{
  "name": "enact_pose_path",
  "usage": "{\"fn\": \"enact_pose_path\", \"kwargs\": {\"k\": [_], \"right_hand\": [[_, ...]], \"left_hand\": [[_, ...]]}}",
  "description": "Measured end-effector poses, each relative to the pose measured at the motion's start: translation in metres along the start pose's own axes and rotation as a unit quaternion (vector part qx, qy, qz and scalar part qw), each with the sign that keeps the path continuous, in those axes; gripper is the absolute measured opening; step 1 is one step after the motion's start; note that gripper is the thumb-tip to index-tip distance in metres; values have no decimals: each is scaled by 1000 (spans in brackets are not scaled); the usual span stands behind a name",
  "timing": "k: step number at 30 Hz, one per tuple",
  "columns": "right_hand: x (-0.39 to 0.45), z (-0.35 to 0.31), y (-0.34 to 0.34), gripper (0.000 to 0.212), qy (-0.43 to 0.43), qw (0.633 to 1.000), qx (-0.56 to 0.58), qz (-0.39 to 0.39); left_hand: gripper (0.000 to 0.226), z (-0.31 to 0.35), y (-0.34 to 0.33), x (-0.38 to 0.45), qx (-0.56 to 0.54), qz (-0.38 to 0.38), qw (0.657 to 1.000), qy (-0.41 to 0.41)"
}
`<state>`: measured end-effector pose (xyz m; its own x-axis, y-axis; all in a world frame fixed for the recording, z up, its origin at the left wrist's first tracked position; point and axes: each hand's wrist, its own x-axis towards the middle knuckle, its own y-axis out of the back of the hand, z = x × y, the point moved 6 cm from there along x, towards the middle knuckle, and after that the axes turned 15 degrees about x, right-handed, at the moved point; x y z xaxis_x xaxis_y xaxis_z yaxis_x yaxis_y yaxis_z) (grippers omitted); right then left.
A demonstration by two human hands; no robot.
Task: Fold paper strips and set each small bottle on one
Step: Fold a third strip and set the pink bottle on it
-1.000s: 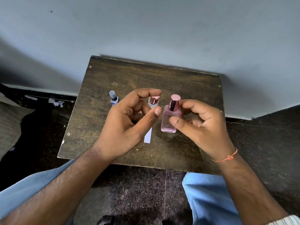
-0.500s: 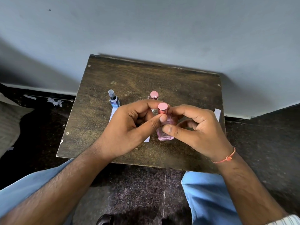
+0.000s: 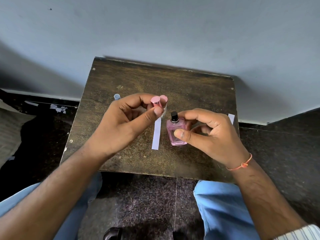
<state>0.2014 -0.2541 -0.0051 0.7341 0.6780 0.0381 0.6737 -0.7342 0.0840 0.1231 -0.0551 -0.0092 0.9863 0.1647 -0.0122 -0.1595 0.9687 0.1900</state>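
Looks like a plain room in a home, not a lab or shop. Evidence: small worn dark wooden table (image 3: pixel 181 87) with scuffed top and corner screws, pushed against a bare painted grey-blue wall (image 3: pixel 155 28) beyond the hands. Dark speckled stone-tile floor (image 3: pixel 147 205) below the wrists, pale skirting strip at the wall base. Paper scraps (image 3: pixel 58 108) litter the floor far left of the left hand (image 3: pixel 124 125). Person sits low, knees in light blue trousers (image 3: pixel 223 210) under the forearms.
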Motion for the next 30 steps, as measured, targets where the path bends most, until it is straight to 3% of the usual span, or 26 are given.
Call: {"fn": "enact_pose_path", "kwargs": {"k": [5, 7, 10, 12, 15, 19, 22, 25, 30], "right_hand": [[1, -1, 7, 31, -1, 1000, 3, 18], [1, -1, 9, 31, 2, 1000, 6, 24], [1, 1, 11, 35, 9, 999, 6, 31], [1, 4, 11, 34, 3, 999, 9, 32], [1, 4, 11, 33, 3, 999, 12, 36], [2, 5, 11, 35, 11, 999, 3, 36], [3, 6, 13, 34, 10, 999, -1, 37], [3, 6, 16, 34, 18, 999, 1, 51], [3, 21, 38, 36, 16, 987, -44, 157]], "left_hand": [[9, -15, 2, -7, 161, -66, 984, 30], [11, -14, 2, -11, 307, -65, 949, 7], [16, -14, 3, -17, 492, -68, 868, -5], [24, -18, 5, -18, 536, -66, 842, 4], [24, -21, 8, -18, 553, -66, 830, 20], [37, -21, 12, -17, 554, -68, 829, 32], [59, -17, 9, -17, 496, -80, 864, 35], [43, -8, 5, -15, 426, -74, 901, 16], [19, 4, -10, -15, 380, -72, 921, -48]]}}
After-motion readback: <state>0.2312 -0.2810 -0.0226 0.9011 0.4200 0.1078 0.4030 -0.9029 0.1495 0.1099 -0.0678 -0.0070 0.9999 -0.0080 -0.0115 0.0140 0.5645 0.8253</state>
